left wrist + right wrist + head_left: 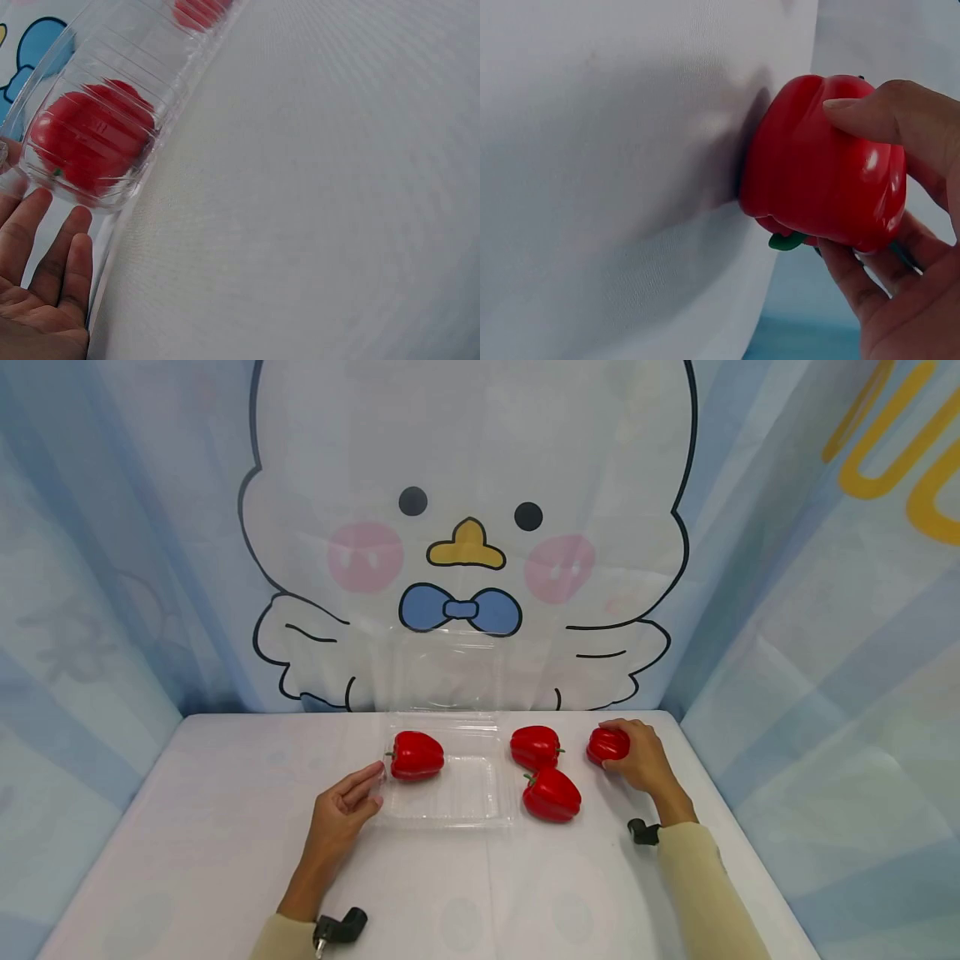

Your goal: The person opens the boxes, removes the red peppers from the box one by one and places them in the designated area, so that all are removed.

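At the table's right, my right hand (643, 758) grips a red bell pepper (817, 165). Its thumb lies across the pepper's side and the other fingers are underneath, near a green stem. My left hand (347, 806) is at the left edge of a clear plastic clamshell box (450, 818), its fingers extended and close to the rim. The left wrist view cuts off part of that hand. Inside the box, on the left, lies another red bell pepper (417, 756). Two more bell peppers, one behind (535, 747) and one in front (552, 795), rest just right of the box.
The box's transparent lid (447, 670) stands raised at the back, against a curtain (465, 460) printed with a cartoon bird. White cloth covers the table (480, 893). Patterned curtains also hang at both sides.
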`<act>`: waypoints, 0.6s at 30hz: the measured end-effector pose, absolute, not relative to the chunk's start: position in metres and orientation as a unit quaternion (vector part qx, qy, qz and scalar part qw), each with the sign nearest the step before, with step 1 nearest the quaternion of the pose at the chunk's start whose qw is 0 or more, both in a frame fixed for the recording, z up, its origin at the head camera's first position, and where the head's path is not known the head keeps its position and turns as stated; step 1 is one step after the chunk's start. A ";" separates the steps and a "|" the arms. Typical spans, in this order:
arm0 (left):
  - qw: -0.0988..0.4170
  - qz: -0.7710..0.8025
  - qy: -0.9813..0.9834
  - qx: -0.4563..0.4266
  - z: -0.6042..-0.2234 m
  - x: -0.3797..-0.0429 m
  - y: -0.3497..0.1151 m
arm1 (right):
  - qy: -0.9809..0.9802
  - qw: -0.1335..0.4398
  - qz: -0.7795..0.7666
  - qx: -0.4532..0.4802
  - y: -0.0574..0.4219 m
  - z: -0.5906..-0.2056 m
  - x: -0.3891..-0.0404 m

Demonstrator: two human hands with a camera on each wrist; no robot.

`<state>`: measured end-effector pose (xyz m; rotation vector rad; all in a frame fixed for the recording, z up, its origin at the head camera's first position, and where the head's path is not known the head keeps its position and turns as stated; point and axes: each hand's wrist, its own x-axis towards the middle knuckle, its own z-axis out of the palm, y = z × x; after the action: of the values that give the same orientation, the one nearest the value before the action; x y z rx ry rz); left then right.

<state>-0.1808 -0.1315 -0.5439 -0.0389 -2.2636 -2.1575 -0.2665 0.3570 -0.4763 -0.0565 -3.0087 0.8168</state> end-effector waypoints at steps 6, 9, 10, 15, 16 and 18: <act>0.002 -0.694 -0.720 -0.005 -0.545 -0.182 -0.131 | -0.964 0.001 0.265 0.015 0.362 -0.476 -0.270; 0.000 -0.693 -0.721 -0.006 -0.544 -0.181 -0.131 | -0.965 0.005 0.260 0.026 0.363 -0.476 -0.270; 0.000 -0.692 -0.721 -0.006 -0.544 -0.181 -0.131 | -0.966 0.007 0.258 0.027 0.363 -0.475 -0.270; 0.002 -0.687 -0.727 -0.008 -0.542 -0.180 -0.131 | -0.965 0.019 0.262 0.014 0.362 -0.470 -0.266; 0.002 -0.686 -0.727 -0.009 -0.542 -0.180 -0.131 | -0.965 0.023 0.262 0.010 0.361 -0.468 -0.265; 0.005 -0.687 -0.727 -0.012 -0.542 -0.180 -0.131 | -0.964 0.034 0.264 0.006 0.360 -0.464 -0.263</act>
<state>-0.1799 -0.1311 -0.5421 -0.0366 -2.2760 -2.1521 -0.2627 0.3601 -0.4641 0.0195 -2.9640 0.8113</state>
